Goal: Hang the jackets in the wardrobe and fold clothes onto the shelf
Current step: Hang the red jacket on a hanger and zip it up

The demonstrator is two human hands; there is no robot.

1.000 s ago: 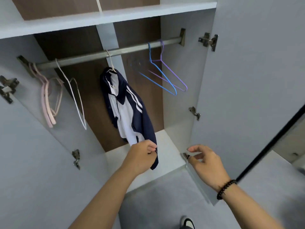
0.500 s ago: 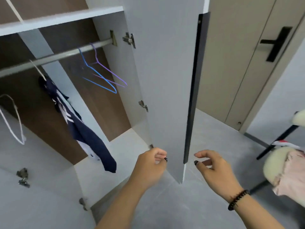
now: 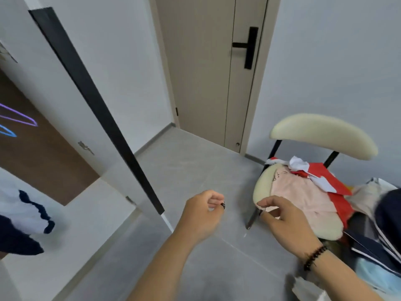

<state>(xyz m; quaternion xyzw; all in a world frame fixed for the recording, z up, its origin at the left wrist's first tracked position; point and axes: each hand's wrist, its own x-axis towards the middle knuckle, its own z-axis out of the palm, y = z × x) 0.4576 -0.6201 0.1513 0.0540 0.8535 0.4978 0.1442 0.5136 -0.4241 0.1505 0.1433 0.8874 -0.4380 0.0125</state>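
**A:** What could go wrong from here?

**B:** The clothes on the chair (image 3: pixel 324 135) lie in a loose heap: a pink garment (image 3: pixel 301 193) on the seat, a red and white one (image 3: pixel 321 173) over its far edge, a navy jacket (image 3: pixel 388 216) slumped at the right. Pulling 1 piece out could, I think, drag the others off onto the grey floor (image 3: pixel 195 170). The open wardrobe door (image 3: pixel 97 101) also stands just beside the left arm, so a wide swing back could knock its dark edge.

**A:** And the hands?

**B:** Both hold nothing. The left hand (image 3: pixel 200 215) hangs over the floor, well apart from the chair, fingers loosely curled toward the palm. The right hand (image 3: pixel 282 216), a dark bead bracelet (image 3: pixel 314 257) on its wrist, reaches toward the seat's front edge with fingers bent; whether a fingertip touches the pink cloth I cannot tell.

**A:** Anything hung already?

**B:** 1 navy and white jacket (image 3: pixel 23 220) shows at the left edge inside the wardrobe, with purple and blue hangers (image 3: pixel 19 118) free above it.
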